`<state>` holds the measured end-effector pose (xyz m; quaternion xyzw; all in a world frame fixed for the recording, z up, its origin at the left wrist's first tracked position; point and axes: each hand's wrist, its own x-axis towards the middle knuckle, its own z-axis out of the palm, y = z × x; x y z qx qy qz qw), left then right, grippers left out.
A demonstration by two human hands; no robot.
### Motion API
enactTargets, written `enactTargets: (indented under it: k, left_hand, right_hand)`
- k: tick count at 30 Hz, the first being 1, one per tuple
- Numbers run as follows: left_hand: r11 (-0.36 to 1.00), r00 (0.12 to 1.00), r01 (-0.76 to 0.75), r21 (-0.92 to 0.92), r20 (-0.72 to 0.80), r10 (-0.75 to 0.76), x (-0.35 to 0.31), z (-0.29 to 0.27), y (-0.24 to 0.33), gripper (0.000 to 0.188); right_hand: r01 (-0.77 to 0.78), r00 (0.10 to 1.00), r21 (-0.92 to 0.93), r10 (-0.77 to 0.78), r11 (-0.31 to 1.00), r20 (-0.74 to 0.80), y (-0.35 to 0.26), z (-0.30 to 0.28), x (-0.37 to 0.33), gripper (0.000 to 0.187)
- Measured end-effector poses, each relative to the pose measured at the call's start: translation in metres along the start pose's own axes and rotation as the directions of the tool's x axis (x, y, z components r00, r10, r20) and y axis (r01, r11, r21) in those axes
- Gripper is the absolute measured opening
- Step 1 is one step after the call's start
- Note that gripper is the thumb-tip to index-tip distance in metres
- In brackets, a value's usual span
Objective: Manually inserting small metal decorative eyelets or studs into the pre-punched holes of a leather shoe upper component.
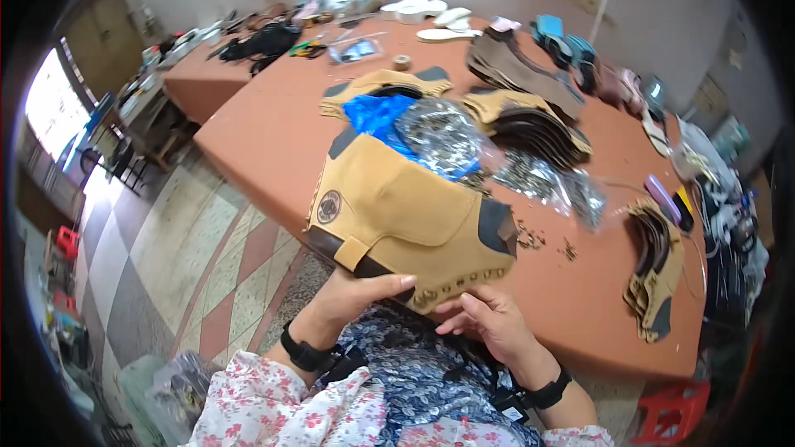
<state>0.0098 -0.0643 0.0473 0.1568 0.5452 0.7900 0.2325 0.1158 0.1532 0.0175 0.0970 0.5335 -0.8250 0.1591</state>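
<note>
A tan boot upper [406,199] with dark grey ends, a dark brown edge and a round dark emblem is held up over the table's front edge. A row of metal lace hooks runs along its lower right edge. My left hand [352,298] grips the bottom edge, thumb on top and fingers hidden beneath. My right hand [495,323] is at the hooked edge, its thumb and fingers curled together there; whether a small piece sits between them cannot be made out.
Behind it on the orange-covered table [257,128] lie a clear bag of metal fittings [439,134], a blue bag [377,120], stacked uppers [538,132] and loose fittings [530,236]. More uppers [654,265] lie at right. A red stool [671,414] stands at lower right.
</note>
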Motion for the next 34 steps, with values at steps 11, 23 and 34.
enactTargets:
  k: [11,23,34]
  left_hand:
    - [0.961,0.917,-0.274,0.016,-0.297,0.267,-0.007,-0.086,0.019,0.054]
    - [0.990,0.987,0.124,0.063,0.092,-0.130,-0.007,0.008,-0.009,0.079]
    - [0.315,0.855,-0.497,0.808,0.518,0.020,0.031,0.009,-0.023,0.059]
  right_hand:
    - [-0.008,0.999,-0.182,0.016,0.983,0.047,0.002,-0.001,0.012,0.050]
    - [0.280,0.960,0.206,-0.279,0.938,-0.032,0.005,0.010,-0.001,0.024]
    - [0.801,0.594,0.232,-0.681,0.553,-0.428,-0.083,-0.060,-0.080,0.036]
